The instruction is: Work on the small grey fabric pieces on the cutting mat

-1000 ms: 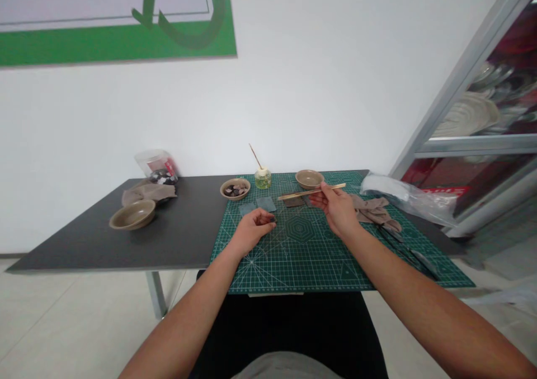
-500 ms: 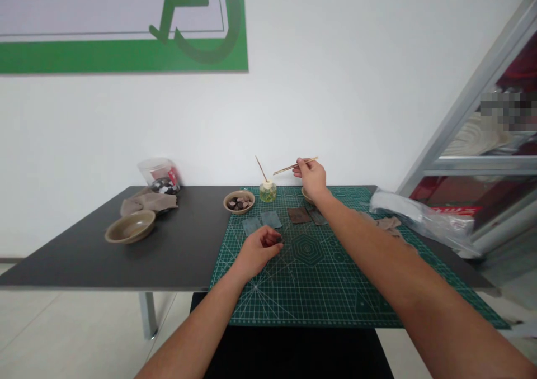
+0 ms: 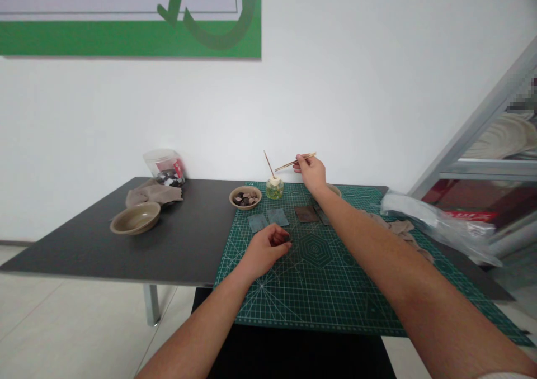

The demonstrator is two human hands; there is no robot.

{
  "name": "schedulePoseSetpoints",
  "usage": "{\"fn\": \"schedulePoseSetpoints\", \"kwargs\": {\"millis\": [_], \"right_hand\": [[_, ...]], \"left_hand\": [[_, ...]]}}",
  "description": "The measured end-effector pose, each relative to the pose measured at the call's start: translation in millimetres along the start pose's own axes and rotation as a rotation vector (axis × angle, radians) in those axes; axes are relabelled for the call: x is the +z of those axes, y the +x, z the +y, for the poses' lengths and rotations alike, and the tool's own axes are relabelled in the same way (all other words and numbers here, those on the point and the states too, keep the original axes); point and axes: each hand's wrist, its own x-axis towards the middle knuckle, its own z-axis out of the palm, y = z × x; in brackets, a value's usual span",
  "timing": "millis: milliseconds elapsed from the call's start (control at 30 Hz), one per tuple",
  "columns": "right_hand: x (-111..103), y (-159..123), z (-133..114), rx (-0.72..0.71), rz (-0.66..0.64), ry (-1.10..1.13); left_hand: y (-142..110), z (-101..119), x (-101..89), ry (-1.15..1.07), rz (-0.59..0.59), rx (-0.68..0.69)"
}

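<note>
My right hand (image 3: pixel 311 173) is closed on a thin wooden stick (image 3: pixel 286 165), held slantwise in the air; whether it is one stick or two side by side is hard to see. Just left of its tip stands a small glass jar (image 3: pixel 274 189) with yellow-green contents and another thin stick leaning out. Over the mat, my left hand (image 3: pixel 268 249) pinches a small dark piece (image 3: pixel 287 237), mostly covered by the fingers. Beyond that hand lie two grey-blue squares (image 3: pixel 278 217) and a brown square (image 3: pixel 306 214), beside a darker one partly behind my right arm.
A bowl of dark and pinkish pieces (image 3: pixel 245 198) sits on the green cutting mat (image 3: pixel 319 301). My right forearm partly covers another bowl (image 3: pixel 334 190). Left are a bowl (image 3: pixel 136 219), a cloth (image 3: pixel 153 193) and a clear tub (image 3: pixel 165 166). Plastic wrap (image 3: pixel 436 222) and crumpled cloth (image 3: pixel 403 231) lie right.
The whole view has shifted slightly, with most things sitting a little further right. Both hands keep their grips, and the stick stays near the jar.
</note>
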Motion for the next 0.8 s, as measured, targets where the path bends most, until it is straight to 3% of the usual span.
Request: {"fn": "schedulePoseSetpoints", "kwargs": {"millis": [433, 800], "right_hand": [[23, -4, 3, -0.053, -0.199, -0.302], [26, -2, -29, -0.25, -0.072, -0.417]], "left_hand": [[-1, 1, 0.2, 0.045, -0.016, 0.023], [-1, 1, 0.3, -0.003, -0.006, 0.009]]}}
